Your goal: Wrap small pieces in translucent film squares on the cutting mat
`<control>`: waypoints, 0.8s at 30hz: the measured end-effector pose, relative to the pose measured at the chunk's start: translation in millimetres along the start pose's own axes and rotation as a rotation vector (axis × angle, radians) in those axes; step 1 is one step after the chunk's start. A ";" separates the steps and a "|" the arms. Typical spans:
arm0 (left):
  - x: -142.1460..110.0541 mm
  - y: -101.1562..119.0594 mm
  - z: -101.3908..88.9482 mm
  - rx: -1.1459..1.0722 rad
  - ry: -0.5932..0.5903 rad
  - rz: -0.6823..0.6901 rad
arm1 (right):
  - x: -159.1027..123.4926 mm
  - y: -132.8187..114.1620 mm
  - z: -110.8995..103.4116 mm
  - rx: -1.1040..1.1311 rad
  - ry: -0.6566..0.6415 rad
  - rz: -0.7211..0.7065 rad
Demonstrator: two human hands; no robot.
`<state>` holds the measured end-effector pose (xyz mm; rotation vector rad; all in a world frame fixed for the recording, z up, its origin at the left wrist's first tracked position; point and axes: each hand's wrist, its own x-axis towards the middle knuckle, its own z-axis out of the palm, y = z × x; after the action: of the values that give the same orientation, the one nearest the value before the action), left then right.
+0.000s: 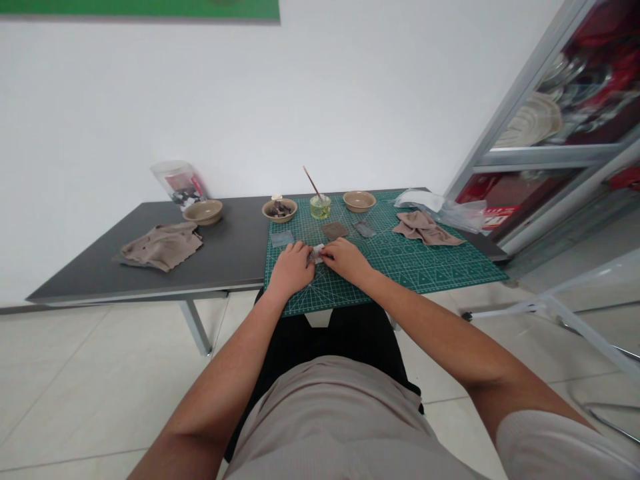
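Note:
Over the green cutting mat [400,263], my left hand [293,268] and my right hand [347,260] meet at a small whitish-grey piece [319,253]. The fingers of both are closed on its two sides; its kind is too small to make out. Just beyond my hands lie a brown flat square [335,231], a greyish clear piece [365,229] and a pale translucent sheet [282,239]. Behind them stands a small glass jar [320,208] of yellowish liquid with a thin brush or stick [313,181] leaning in it.
A tan bowl [280,211] holds dark pieces; two more bowls [359,201] [203,212] stand near the wall. Brown cloths [163,247] [425,229] lie on both sides. A clear plastic container [180,183] stands back left, a plastic bag [445,205] back right, beside a glass cabinet [545,127].

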<state>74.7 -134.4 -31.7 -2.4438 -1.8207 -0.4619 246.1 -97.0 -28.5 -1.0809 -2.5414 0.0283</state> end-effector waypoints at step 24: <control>-1.0 1.2 -1.1 -0.038 0.002 -0.016 | -12.8 -1.9 -0.7 -0.012 0.009 0.087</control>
<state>75.3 -136.0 -30.8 -2.4543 -1.8484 -0.5045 253.2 -107.4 -31.8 -1.1935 -2.4882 0.0315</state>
